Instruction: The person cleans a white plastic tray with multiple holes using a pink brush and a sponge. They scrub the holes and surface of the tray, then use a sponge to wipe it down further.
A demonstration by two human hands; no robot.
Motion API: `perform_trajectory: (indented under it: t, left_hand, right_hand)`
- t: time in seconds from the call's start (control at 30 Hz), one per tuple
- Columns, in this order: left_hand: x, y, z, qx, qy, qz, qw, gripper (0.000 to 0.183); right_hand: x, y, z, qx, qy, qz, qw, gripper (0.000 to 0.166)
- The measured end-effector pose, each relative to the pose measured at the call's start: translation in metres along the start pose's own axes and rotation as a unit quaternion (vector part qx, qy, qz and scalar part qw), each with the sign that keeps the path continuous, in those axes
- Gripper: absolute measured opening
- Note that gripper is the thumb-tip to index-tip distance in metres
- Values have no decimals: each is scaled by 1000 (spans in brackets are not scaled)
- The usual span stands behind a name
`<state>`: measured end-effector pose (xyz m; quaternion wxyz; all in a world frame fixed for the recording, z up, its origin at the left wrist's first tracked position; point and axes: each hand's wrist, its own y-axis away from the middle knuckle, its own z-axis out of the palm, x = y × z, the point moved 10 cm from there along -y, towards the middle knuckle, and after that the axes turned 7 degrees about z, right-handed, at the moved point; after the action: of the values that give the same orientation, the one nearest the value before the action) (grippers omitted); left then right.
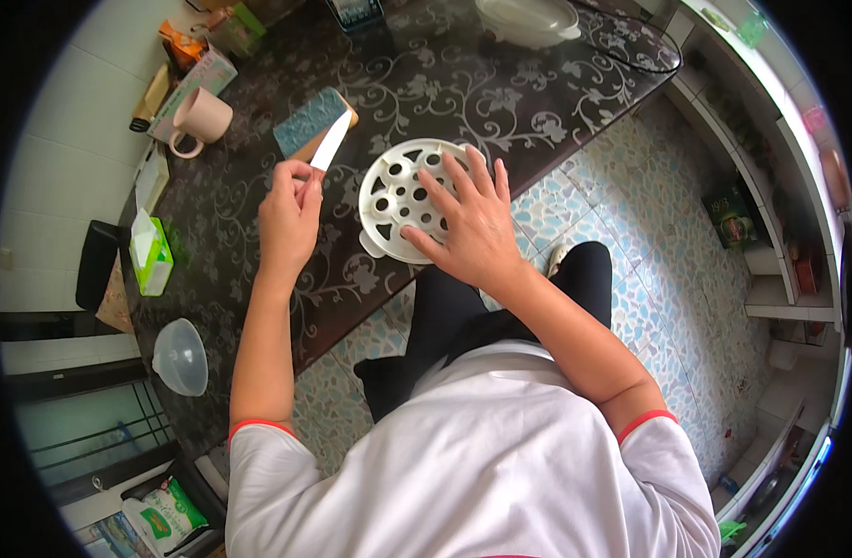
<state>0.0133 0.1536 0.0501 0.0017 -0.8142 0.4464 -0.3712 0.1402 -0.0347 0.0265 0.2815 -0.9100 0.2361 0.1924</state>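
Note:
A small knife [332, 141] with a pale blade is in my left hand [291, 216], which pinches it near the handle, blade pointing up and away. Under the blade's far part lies a block [313, 123] with a blue textured top and orange-brown sides. My right hand [475, 220] rests with fingers spread over a round white plastic steamer rack [391, 188] full of round and triangular holes. The hand covers the rack's right part. The rack sits at the near edge of the dark floral-patterned table [356, 279].
A pink mug [201, 117], a green tissue pack [150, 258] and a translucent bowl [182, 357] stand along the table's left side. At the far side are a phone-like device [356, 12] and a white lidded container [530, 19]. Shelves [792, 307] line the right.

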Motion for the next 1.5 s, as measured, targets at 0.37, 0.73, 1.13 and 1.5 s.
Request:
perform_trajectory:
  t: [0.37,0.73,1.13,1.5]
  left_hand:
    - [65,46,8,-73,175,-52,981,20]
    - [79,68,19,-169,176,-19,970,37]
    - [105,57,34,-196,-12,103,975,18]
    - [78,12,21,-92,-107,107,984,26]
  right_hand:
    - [-3,0,-31,89,-131,-24,987,66]
    - [-12,-3,-46,17,-205,-180,962,19]
    - [-4,-2,-45,24,-226,-102,969,20]
    - [13,-6,-49,55,-163,-82,982,23]
